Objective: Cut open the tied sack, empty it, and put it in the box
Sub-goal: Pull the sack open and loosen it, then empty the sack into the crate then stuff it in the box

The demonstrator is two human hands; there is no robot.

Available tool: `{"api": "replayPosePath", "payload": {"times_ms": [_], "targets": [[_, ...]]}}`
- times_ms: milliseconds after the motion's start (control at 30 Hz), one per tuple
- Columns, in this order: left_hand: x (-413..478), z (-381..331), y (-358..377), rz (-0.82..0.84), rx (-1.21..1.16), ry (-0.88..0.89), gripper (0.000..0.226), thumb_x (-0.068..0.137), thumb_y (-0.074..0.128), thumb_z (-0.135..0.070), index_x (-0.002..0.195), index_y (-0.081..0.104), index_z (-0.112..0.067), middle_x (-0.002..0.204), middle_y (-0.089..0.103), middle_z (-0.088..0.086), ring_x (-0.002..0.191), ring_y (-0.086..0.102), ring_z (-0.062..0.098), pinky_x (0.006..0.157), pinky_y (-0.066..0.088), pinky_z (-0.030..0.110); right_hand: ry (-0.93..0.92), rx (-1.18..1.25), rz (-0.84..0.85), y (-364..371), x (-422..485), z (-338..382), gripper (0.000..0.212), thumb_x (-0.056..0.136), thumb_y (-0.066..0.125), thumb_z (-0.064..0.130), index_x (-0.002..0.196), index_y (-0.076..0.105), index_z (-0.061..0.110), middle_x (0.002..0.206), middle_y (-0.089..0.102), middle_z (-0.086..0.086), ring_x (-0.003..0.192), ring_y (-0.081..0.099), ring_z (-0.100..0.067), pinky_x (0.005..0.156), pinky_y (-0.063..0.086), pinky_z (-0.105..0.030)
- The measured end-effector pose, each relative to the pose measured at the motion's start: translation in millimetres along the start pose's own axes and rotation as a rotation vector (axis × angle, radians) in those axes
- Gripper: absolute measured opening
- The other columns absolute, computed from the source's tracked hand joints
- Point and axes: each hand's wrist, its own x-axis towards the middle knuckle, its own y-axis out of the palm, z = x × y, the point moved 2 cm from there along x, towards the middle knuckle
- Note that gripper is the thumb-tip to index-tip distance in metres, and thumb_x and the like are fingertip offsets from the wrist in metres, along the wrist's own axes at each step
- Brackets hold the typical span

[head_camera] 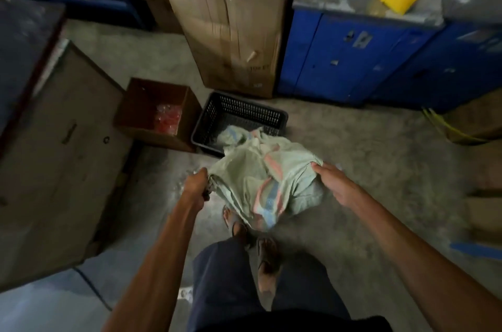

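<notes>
Head view: sack (260, 177) hangs just in front of the black crate (244, 111), far end draped inside; left hand (196, 185) grips 1 edge, fingers curled, right hand (335, 185) pinches the other.

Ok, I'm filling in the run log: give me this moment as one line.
left hand: grips sack | right hand: holds sack | sack end: in black crate | small cardboard box: left of crate

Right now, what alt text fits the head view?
The left hand and right hand hold a pale green sack, its far end drooping into a black crate on the floor. An open cardboard box sits left of it.
</notes>
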Motion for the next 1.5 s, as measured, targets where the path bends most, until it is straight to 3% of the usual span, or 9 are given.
{"api": "replayPosePath", "payload": {"times_ms": [233,367,600,733,867,1000,1100,1333,1500], "targets": [[-5,-88,-27,0.02,-0.113,0.083,0.034,0.103,0.046,-0.025,0.073,0.056,-0.012,0.054,0.051,0.006,0.037,0.045,0.012,0.035,0.03,0.013,-0.101,0.105,-0.248,25,-13,111,0.044,0.102,0.046,0.031,0.123,0.063,-0.003,0.116,0.068,-0.019,0.103,0.065,-0.027,0.091,0.051,-0.037],[-6,-158,-35,0.061,-0.162,0.156,0.034,0.093,0.053,-0.029,0.101,0.068,0.0,0.093,0.068,0.023,0.075,0.066,0.033,0.064,0.058,0.038,-0.235,0.048,-0.298,35,-25,195,0.046,0.102,0.041,0.026,0.126,0.061,-0.008,0.13,0.062,-0.026,0.118,0.06,-0.034,0.095,0.047,-0.036],[-26,-237,-20,0.078,-0.174,0.33,0.037,0.094,0.054,-0.022,0.112,0.064,0.009,0.103,0.07,0.026,0.075,0.066,0.031,0.061,0.052,0.032,-0.23,-0.05,-0.221,19,-53,282,0.042,0.102,0.037,0.028,0.127,0.058,0.001,0.122,0.064,-0.013,0.096,0.062,-0.028,0.073,0.044,-0.03],[-61,-288,-9,0.082,-0.155,0.425,0.033,0.105,0.044,-0.021,0.096,0.064,0.004,0.085,0.062,0.02,0.065,0.056,0.024,0.049,0.049,0.03,-0.253,-0.018,-0.127,-5,-64,318,0.044,0.095,0.039,0.028,0.125,0.06,0.005,0.113,0.068,-0.017,0.096,0.068,-0.034,0.086,0.057,-0.039],[-83,-350,-3,0.074,-0.224,0.565,0.041,0.098,0.051,-0.025,0.124,0.065,0.002,0.108,0.07,0.021,0.074,0.063,0.028,0.059,0.046,0.028,-0.331,0.042,-0.076,-23,-91,355,0.036,0.099,0.041,0.025,0.115,0.063,0.001,0.118,0.067,-0.018,0.1,0.066,-0.033,0.076,0.052,-0.035],[-103,-375,0,0.105,-0.244,0.619,0.038,0.095,0.049,-0.029,0.114,0.067,-0.002,0.099,0.066,0.018,0.071,0.061,0.027,0.053,0.041,0.027,-0.359,0.008,-0.048,-30,-105,376,0.03,0.099,0.047,0.026,0.1,0.065,0.002,0.106,0.069,-0.016,0.098,0.067,-0.032,0.08,0.054,-0.037],[-84,-398,-5,0.155,-0.248,0.64,0.043,0.085,0.055,-0.035,0.11,0.07,-0.003,0.107,0.071,0.025,0.083,0.07,0.035,0.076,0.058,0.04,-0.37,-0.068,0.012,-30,-111,383,0.017,0.095,0.055,0.019,0.095,0.064,0.005,0.102,0.067,-0.017,0.086,0.065,-0.03,0.076,0.054,-0.037],[-55,-414,-25,0.125,-0.214,0.651,0.052,0.082,0.053,-0.038,0.117,0.068,-0.004,0.119,0.072,0.027,0.104,0.072,0.043,0.097,0.052,0.064,-0.548,-0.304,-0.206,-41,-128,406,0.028,0.085,0.066,0.008,0.111,0.056,0.005,0.107,0.064,-0.021,0.099,0.067,-0.034,0.07,0.055,-0.037],[-95,-408,-36,0.076,-0.242,0.644,0.054,0.08,0.05,-0.033,0.12,0.065,0.0,0.118,0.071,0.028,0.106,0.07,0.045,0.081,0.056,0.048,-0.595,-0.401,-0.275,-31,-128,415,0.041,0.084,0.067,0.012,0.122,0.06,-0.001,0.113,0.066,-0.018,0.095,0.067,-0.029,0.057,0.045,-0.026]]}}
